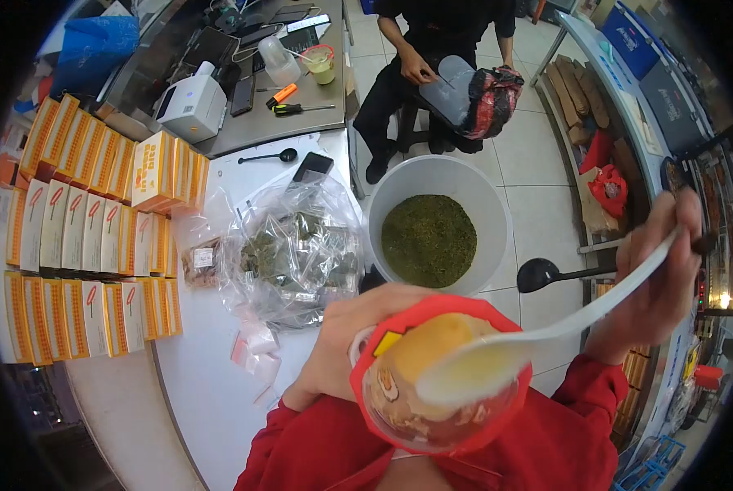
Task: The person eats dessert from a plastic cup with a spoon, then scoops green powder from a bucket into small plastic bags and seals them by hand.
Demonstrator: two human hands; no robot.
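My left hand (333, 340) is wrapped around a red-rimmed cup (440, 425) held close under the camera. The cup has a yellow patch and a food picture on its wall, and something pale yellow shows inside. In my right hand (649, 282), closed, is the handle of a white spoon (481, 368). Its bowl lies over the cup's mouth and hides part of the contents. A black ladle (538, 276) points left from the same hand, its handle running behind the fingers. Beyond the cup stands a white tub (497, 204) with crumbled green material (429, 241).
Left on the white table (219, 393) are stacked orange-and-white boxes (80, 229) and clear plastic bags (301, 254) with green contents. Behind sit a white label printer (193, 102), a screwdriver (301, 109) and phones. A seated co-worker (448, 33) handles a grey container. Shelving stands right.
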